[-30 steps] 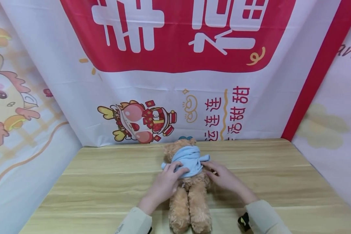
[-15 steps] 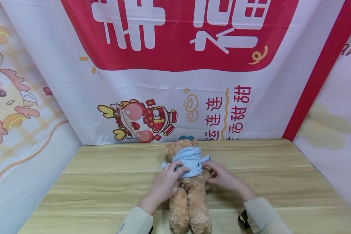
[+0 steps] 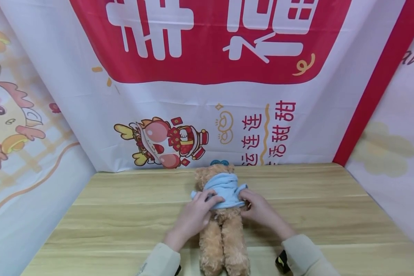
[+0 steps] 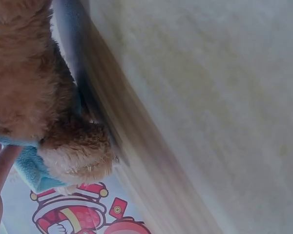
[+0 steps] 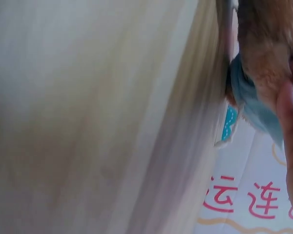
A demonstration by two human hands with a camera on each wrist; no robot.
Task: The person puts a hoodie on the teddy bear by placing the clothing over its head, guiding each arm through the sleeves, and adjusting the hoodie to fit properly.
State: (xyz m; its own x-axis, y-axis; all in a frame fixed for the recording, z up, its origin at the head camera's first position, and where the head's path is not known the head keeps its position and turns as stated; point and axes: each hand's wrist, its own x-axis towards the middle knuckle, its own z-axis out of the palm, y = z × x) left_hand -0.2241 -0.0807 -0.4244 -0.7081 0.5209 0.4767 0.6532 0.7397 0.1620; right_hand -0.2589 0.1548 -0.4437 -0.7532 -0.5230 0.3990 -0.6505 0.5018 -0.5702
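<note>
A brown plush teddy bear (image 3: 223, 237) lies on the table with its legs toward the person and its head at the far edge. It wears a bunched light-blue shirt (image 3: 224, 189), also visible as blue fabric (image 4: 34, 168) in the left wrist view. My left hand (image 3: 194, 212) grips the shirt's lower left side, thumb across the front. On the other side my right hand (image 3: 260, 209) pinches the sleeve edge near the bear's arm. In the right wrist view the right thumb (image 5: 289, 109) lies along brown fur (image 5: 268, 53). The right fingertips are partly hidden.
The wooden table (image 3: 131, 222) spreads to both sides of the bear. A white and red printed cloth (image 3: 207, 92) hangs at its far edge, with printed side cloths (image 3: 45, 180) at the left and right. A teal heart-shaped piece (image 3: 219, 162) shows behind the bear's head.
My right hand has shifted slightly left, closer in against the shirt, and the right sleeve end has bent and crumpled. The bear's paw at that hand is now mostly covered. My left hand stays in place.
</note>
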